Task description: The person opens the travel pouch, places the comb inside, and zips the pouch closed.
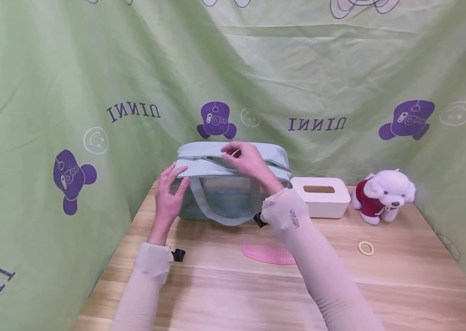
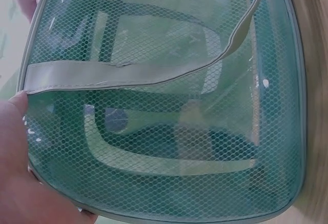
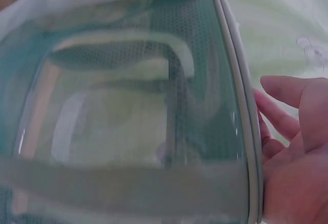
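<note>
A pale green bag (image 1: 200, 149) with clear mesh-patterned sides stands at the back of the table. A strap handle (image 1: 216, 217) hangs in a loop down its front. Along the top runs a zipper (image 1: 191, 158), parted in the middle below the right hand. My left hand (image 1: 168, 191) rests on the bag's front left top edge, fingers spread and fairly straight; the left wrist view has its thumb by the strap's end. Over the parted zipper is my right hand (image 1: 251, 161), fingers loosely bent at the top and thumb apart from them in the right wrist view, nothing visible between.
Right of the bag stands a white tissue box (image 1: 324, 207) with a slot on top. Beyond it sits a white plush dog (image 1: 390, 188) in a red top. A pink comb (image 1: 268, 254) and a cream ring (image 1: 366, 248) lie on the wooden table (image 1: 224, 294). Green cloth hangs behind.
</note>
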Action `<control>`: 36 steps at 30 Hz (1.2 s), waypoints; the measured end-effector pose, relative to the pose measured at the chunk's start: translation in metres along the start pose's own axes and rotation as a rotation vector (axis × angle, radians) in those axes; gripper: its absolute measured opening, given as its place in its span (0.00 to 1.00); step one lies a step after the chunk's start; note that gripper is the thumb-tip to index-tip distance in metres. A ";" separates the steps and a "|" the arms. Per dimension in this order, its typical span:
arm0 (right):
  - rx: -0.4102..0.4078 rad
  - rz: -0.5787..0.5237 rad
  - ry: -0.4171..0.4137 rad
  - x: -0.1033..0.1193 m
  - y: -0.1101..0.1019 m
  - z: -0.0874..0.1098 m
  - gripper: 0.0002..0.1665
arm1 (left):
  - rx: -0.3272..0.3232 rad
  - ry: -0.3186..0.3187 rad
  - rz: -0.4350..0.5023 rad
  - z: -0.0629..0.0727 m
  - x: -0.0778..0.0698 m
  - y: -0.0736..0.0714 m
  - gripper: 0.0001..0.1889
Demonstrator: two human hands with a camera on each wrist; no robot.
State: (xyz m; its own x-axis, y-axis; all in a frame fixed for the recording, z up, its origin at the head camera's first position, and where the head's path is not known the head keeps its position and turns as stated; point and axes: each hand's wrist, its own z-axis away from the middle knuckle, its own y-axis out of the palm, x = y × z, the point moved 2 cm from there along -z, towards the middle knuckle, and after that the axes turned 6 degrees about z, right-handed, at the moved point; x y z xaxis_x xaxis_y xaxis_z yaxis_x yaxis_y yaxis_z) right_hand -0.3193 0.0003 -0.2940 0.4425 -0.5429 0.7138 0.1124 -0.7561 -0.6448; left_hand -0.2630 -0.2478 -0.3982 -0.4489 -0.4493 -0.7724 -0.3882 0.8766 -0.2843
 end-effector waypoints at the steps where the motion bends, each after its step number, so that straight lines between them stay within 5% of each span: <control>1: 0.002 0.003 0.005 -0.003 -0.004 0.001 0.16 | 0.007 0.000 -0.009 -0.001 -0.002 -0.001 0.19; 8: 0.058 0.063 0.040 -0.025 -0.020 0.005 0.16 | 0.006 0.029 -0.126 -0.014 -0.012 -0.004 0.20; 17: 0.107 0.107 0.077 -0.045 -0.030 0.009 0.16 | 0.014 0.049 -0.191 -0.056 -0.036 0.001 0.17; 25: 0.101 0.169 0.068 -0.050 -0.032 0.010 0.16 | 0.234 -0.014 -0.339 -0.078 -0.045 0.013 0.18; 31: 0.113 0.187 0.051 -0.050 -0.030 0.009 0.15 | 0.353 -0.058 -0.411 -0.084 -0.048 0.013 0.27; 36: 0.102 0.188 0.045 -0.051 -0.028 0.009 0.14 | 0.464 -0.086 -0.428 -0.088 -0.051 0.012 0.24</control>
State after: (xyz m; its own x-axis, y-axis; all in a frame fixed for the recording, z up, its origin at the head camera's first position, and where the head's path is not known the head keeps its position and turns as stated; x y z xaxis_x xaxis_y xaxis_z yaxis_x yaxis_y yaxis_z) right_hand -0.3375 0.0525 -0.3146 0.4238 -0.6886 0.5884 0.1218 -0.6004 -0.7904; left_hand -0.3159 -0.2295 -0.3126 -0.2573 -0.7775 -0.5738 -0.1209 0.6150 -0.7792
